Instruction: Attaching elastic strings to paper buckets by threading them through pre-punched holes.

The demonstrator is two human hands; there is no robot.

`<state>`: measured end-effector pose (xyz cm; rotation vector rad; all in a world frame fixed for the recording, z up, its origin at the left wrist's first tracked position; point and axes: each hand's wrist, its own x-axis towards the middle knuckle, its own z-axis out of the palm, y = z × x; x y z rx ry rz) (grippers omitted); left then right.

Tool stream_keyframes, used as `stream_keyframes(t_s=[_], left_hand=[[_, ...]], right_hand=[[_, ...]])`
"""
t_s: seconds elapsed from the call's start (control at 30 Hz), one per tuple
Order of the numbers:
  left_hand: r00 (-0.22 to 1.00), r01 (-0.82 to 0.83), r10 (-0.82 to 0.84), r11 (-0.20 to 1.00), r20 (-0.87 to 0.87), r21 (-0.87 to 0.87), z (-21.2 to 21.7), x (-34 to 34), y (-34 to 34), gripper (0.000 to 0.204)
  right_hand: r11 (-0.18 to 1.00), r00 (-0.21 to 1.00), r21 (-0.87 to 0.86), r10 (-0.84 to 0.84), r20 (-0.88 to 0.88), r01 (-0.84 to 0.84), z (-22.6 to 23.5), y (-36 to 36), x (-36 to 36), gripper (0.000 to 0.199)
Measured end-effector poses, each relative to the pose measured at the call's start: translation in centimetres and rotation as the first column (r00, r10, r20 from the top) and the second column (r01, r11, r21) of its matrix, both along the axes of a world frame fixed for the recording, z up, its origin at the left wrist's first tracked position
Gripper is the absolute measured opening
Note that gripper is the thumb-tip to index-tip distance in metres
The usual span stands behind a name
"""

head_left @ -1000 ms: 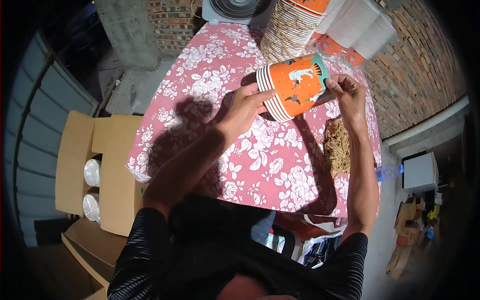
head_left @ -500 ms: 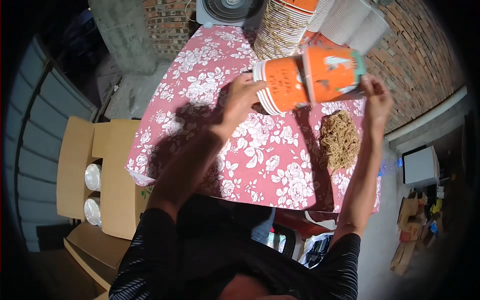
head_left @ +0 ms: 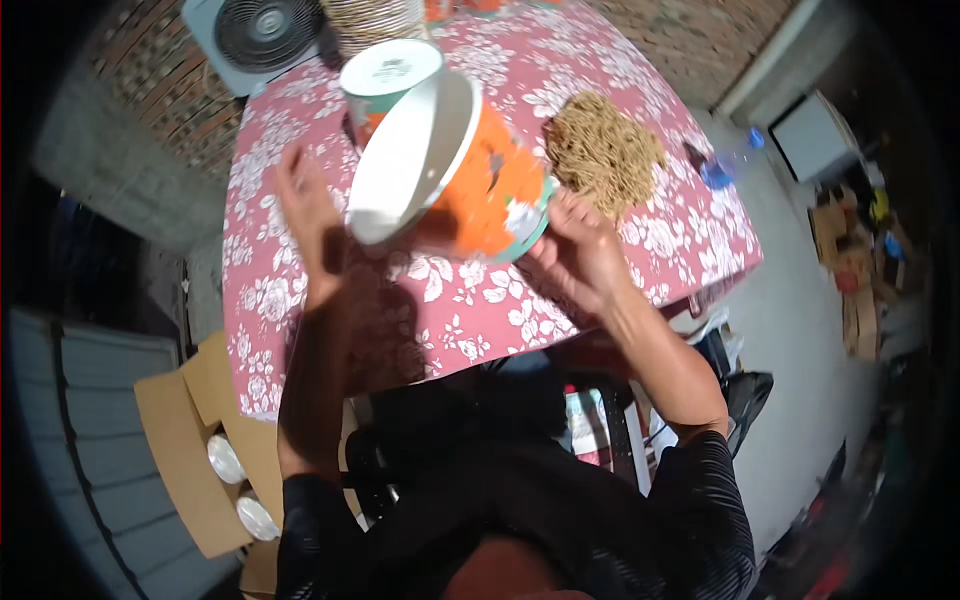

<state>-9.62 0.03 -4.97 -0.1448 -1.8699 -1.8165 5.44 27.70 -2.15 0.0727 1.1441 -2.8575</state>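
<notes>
My right hand [head_left: 580, 245] grips an orange paper bucket [head_left: 495, 190] by its teal base. The bucket is tilted on its side, and its white inside and wide mouth face left. My left hand [head_left: 308, 205] is to the left of the bucket's rim, fingers apart and slightly blurred, holding nothing. Just beyond the bucket, another bucket [head_left: 392, 68] stands upside down on the table, its white bottom up. A tangled heap of tan twine [head_left: 605, 150] lies on the cloth, beyond my right hand.
A floral pink cloth [head_left: 470, 345] covers the table. At the back are a tall twine-wrapped stack [head_left: 375, 22] and a grey fan [head_left: 265, 35]. An open cardboard box [head_left: 185, 450] with clear-wrapped round items sits at lower left. A blue-capped bottle [head_left: 722, 168] is beyond the table's right edge.
The two orange pieces held between my hands are now apart. One stands upside down on the table; my right hand has drawn the other nearer. My left hand has let go. The view has shifted.
</notes>
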Motion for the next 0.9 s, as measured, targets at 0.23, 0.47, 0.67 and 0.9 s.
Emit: stream_keyframes(t_s=[0.23, 0.47, 0.67, 0.9], left_hand=[[0.787, 0.130, -0.559, 0.564, -0.261, -0.816, 6.9, 15.4, 1.5, 0.027], [0.773, 0.198, -0.632, 0.331, -0.061, -0.923, 9.7, 15.7, 0.3, 0.039], [0.736, 0.205, -0.674, 0.312, -0.064, -0.928, 8.4, 15.3, 0.8, 0.039], [0.761, 0.257, -0.648, 0.322, -0.014, -0.911, 8.8, 16.2, 1.3, 0.033]], right_hand=[[0.979, 0.964, 0.152, 0.099, 0.246, -0.139, -3.8, -0.9, 6.3, 0.017], [-0.155, 0.897, 0.898, -0.108, -0.429, 0.411, 0.1, 6.8, 5.7, 0.015], [-0.196, 0.792, 0.839, -0.276, -0.544, 0.508, 0.9, 13.6, -0.4, 0.021], [-0.382, 0.884, 0.854, -0.165, -0.437, 0.352, 1.2, 14.9, -6.1, 0.030]])
